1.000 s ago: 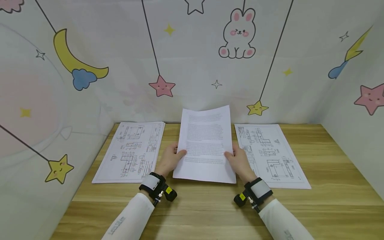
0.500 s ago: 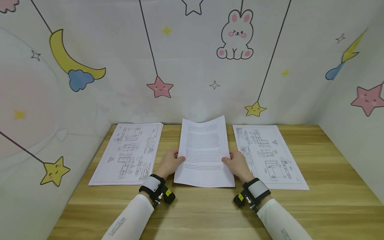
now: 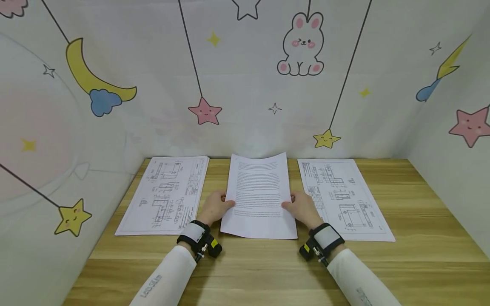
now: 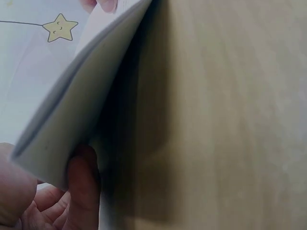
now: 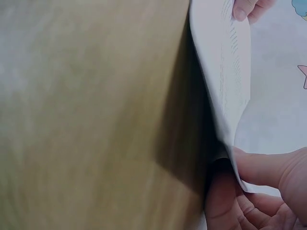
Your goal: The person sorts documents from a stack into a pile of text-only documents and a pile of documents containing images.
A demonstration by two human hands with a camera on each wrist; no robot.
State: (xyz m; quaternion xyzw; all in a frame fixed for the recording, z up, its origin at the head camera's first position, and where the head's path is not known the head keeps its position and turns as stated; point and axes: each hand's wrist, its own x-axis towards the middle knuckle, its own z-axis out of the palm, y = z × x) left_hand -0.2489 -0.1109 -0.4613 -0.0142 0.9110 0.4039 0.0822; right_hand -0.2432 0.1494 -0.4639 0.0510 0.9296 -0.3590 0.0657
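Note:
A stack of printed text pages (image 3: 258, 191) is held between both hands at the middle of the table, its far edge tilted up. My left hand (image 3: 215, 208) pinches its left edge, thumb on the printed face and fingers behind. On the opposite edge my right hand (image 3: 303, 208) grips in the same way. The left wrist view shows the paper's thick edge (image 4: 72, 91) between thumb and fingers, with the underside raised off the wood. In the right wrist view the sheets (image 5: 225, 72) bend slightly where the thumb presses.
To the left lies a pile of technical drawings (image 3: 164, 195); another drawing sheet (image 3: 344, 197) lies to the right, partly behind the right hand. The wooden table (image 3: 245, 272) meets a cloth backdrop (image 3: 245, 76) with cartoon figures at the back and sides.
Both hands have lowered the text pages toward the table and a little nearer to me, and the pages lean back more. The grip on both edges stays the same.

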